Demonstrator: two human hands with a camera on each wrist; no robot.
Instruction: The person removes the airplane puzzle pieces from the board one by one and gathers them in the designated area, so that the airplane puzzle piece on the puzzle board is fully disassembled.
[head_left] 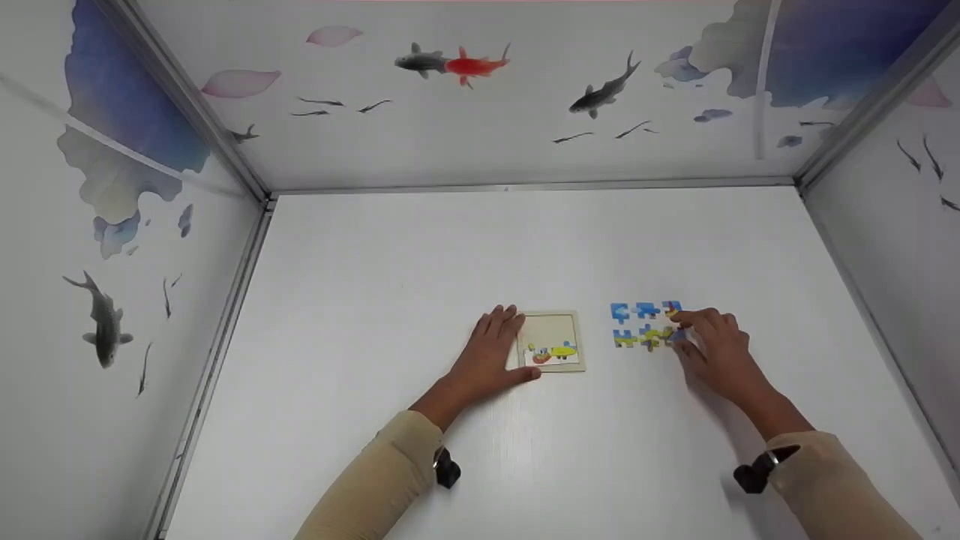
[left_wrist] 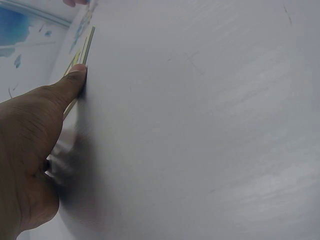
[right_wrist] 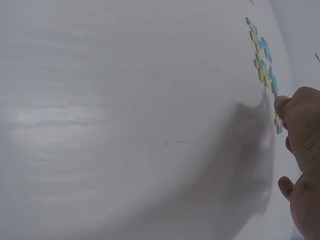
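Observation:
A small square wooden puzzle tray (head_left: 551, 325) lies on the white table, with joined yellow, red and blue pieces along its lower side. My left hand (head_left: 491, 349) rests at its left side, fingers extended along the edge and thumb on the lower rim. In the left wrist view, the thumb (left_wrist: 75, 77) touches the tray's edge (left_wrist: 90, 42). To the right lie loose jigsaw pieces (head_left: 645, 309) in two rows. At their right end my right hand (head_left: 716, 349) pinches a jigsaw piece (head_left: 677, 334) between thumb and fingers. In the right wrist view, the hand partly hides that piece.
More loose pieces (right_wrist: 261, 70) show close to the right hand in the right wrist view. White panels with painted fish (head_left: 600, 96) enclose the table (head_left: 405, 262) at the back and sides. A metal strip (head_left: 390, 190) runs along its back edge.

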